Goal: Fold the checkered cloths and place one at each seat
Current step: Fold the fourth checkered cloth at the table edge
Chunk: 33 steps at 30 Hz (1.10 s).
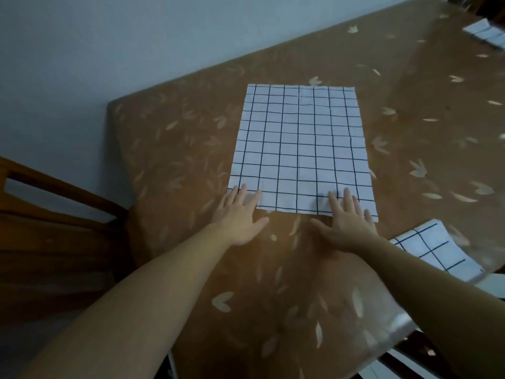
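Note:
A white cloth with a dark grid (299, 143) lies spread flat on the brown leaf-patterned table (175, 149). My left hand (240, 214) rests flat with straight fingers on the cloth's near left corner. My right hand (345, 222) lies flat on the near right corner, fingers straight. A second checkered cloth (434, 248) sits at the table's right edge, behind my right forearm. A third checkered cloth (486, 32) lies at the far right corner, partly cut off by the frame.
A wooden chair (49, 214) stands at the left side of the table, against a pale wall. A clear plastic cover over the table hangs off the near right edge (396, 324). Another dark chair shows at the bottom right.

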Tool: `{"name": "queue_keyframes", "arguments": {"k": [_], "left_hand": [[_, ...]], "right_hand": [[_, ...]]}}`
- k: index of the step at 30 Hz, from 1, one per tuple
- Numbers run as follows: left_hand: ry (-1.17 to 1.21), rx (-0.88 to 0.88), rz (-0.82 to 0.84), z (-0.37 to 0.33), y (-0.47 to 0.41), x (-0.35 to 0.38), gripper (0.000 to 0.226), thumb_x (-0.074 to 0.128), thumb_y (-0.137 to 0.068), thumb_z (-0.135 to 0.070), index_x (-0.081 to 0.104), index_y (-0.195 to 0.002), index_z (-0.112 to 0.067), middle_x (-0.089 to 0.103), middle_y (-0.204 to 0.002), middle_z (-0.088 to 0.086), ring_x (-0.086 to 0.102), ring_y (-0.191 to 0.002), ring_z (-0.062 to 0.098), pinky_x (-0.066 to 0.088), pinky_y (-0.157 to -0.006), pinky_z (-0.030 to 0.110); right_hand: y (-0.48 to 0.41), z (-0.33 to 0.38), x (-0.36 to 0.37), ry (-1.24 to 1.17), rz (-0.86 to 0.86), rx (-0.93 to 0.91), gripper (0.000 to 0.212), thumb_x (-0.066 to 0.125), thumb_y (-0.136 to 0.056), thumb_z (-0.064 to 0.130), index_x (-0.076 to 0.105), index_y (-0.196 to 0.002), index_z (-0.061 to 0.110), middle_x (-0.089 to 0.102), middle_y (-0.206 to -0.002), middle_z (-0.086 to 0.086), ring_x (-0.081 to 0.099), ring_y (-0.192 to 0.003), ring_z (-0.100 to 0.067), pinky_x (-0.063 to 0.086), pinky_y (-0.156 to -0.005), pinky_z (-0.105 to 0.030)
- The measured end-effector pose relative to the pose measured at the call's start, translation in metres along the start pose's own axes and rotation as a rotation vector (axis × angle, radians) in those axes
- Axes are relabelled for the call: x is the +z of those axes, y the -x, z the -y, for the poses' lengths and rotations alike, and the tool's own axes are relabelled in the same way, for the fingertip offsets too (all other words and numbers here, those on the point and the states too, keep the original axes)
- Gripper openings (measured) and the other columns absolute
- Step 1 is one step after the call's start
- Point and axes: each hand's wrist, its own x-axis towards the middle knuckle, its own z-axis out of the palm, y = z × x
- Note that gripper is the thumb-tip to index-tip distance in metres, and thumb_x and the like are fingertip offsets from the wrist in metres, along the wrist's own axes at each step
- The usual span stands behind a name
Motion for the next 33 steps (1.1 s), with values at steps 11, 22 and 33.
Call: {"name": "queue_keyframes", "arguments": {"k": [11,22,33], "left_hand": [[-0.050,-0.074,0.064,0.001,-0.006,0.019,0.079,0.021,-0.092,-0.071,-0.013,-0.153,-0.033,-0.023,-0.160,0.006,-0.021,-0.147,0.025,-0.007,-0.120,0.048],[-0.046,-0.054,0.009,0.019,0.046,0.043,0.081,0.021,-0.093,-0.069,-0.009,-0.154,-0.025,-0.013,-0.163,-0.006,-0.011,-0.149,0.014,-0.004,-0.121,0.050],[0.043,-0.008,-0.317,0.052,0.139,0.040,0.051,0.063,-0.087,-0.048,0.048,-0.133,-0.035,0.051,-0.139,-0.014,0.043,-0.131,0.007,0.012,-0.119,0.037]], "right_hand": [[-0.003,-0.006,0.018,0.124,0.015,-0.040,0.092,0.023,-0.085,0.079,-0.005,-0.155,0.027,-0.011,-0.163,-0.010,-0.011,-0.150,-0.029,0.001,-0.118,-0.054],[0.052,0.022,0.041,0.122,-0.014,-0.066,0.094,0.023,-0.087,0.076,0.003,-0.156,0.014,0.000,-0.164,-0.004,-0.003,-0.151,-0.020,0.003,-0.118,-0.054],[0.127,0.048,0.034,0.040,-0.460,-0.167,0.018,0.056,-0.089,0.016,0.071,-0.096,0.024,0.069,-0.088,0.003,0.063,-0.088,-0.022,0.034,-0.093,-0.041]]}}
